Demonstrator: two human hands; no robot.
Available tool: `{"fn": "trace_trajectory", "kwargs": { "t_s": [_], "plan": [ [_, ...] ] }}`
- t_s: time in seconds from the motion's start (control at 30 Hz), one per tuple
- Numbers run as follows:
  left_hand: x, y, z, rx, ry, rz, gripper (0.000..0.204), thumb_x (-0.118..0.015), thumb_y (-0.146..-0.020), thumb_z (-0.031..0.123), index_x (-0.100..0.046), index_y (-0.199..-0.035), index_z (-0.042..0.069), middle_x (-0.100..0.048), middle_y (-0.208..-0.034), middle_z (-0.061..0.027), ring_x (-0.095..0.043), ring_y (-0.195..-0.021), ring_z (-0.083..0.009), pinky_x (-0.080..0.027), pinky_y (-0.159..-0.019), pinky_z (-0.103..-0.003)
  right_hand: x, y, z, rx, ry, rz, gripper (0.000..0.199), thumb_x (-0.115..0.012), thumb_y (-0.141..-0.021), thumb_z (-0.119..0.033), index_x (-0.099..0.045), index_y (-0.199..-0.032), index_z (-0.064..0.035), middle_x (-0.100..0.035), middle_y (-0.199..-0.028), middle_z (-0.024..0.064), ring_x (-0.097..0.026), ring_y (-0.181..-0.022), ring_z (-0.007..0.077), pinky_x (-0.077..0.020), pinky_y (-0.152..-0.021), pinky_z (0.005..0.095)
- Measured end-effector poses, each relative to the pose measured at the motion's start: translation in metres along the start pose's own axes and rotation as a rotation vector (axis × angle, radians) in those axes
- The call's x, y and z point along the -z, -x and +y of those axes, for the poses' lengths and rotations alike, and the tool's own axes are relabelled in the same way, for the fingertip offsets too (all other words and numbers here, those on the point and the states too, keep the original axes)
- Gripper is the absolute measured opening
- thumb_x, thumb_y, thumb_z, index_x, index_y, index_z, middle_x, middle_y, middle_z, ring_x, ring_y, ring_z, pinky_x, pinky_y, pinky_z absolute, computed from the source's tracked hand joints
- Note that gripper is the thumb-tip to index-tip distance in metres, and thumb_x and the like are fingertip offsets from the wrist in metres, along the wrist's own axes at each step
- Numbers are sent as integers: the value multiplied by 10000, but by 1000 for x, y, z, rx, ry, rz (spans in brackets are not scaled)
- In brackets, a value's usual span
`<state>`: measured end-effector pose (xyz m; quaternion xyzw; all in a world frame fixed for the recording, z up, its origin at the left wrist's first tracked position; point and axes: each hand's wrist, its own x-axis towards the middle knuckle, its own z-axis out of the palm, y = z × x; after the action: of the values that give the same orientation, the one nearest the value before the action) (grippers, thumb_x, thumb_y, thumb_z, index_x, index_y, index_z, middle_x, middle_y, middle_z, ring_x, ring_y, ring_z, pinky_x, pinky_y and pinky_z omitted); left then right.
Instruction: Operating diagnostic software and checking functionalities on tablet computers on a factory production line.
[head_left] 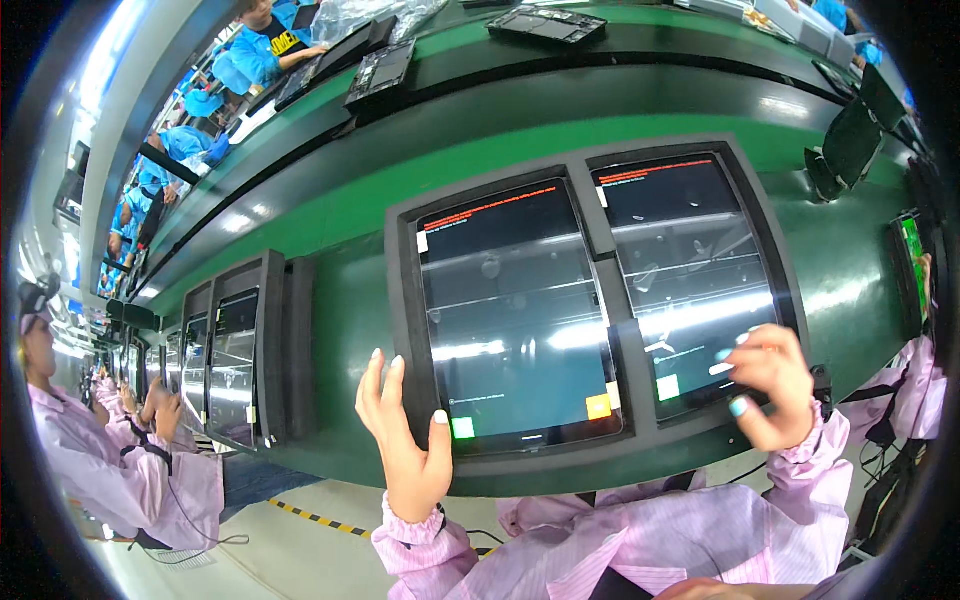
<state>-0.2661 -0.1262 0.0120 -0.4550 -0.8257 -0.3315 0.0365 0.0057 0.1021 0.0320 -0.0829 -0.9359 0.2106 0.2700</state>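
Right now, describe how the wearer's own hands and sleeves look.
The left hand and right hand are gloveless, with what looks like bluish-green polish on some right-hand nails. The pale-pink, finely striped fabric sleeves have gathered cuffs; something thin and dark shows at the left one.

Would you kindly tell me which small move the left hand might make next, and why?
I would probably ease the thumb of the left hand slightly rightward onto the green square on the left tablet. That tablet lies lit in the dark frame, and the thumb is close beside the square, so little reach seems needed.
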Motion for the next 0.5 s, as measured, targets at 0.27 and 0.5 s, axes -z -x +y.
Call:
{"fn": "trace_trajectory", "kwargs": {
  "t_s": [0.27, 0.5],
  "plan": [
    [-12, -7, 7, 23, -42, -72, 548, -534, -753, 96, -373, -1265, -13, -289, -1335, -233, -257, -1213, -412, -208, -1001, -491, -17, -4, 4, 173, 73, -153, 276, -655, -611, -143, -600, -866, -53, -608, -958, 50, -531, -920, 279, -427, -781, 439],
    [-14, -5, 11, 65, -67, -62, 528, -519, -774, 84, -377, -1276, 5, -307, -1347, -178, -265, -1238, -347, -204, -1027, -440, -16, -6, 0, 168, 97, -195, 260, -655, -621, -175, -614, -854, -67, -613, -964, 43, -538, -917, 269, -423, -791, 429]
  ]
}}
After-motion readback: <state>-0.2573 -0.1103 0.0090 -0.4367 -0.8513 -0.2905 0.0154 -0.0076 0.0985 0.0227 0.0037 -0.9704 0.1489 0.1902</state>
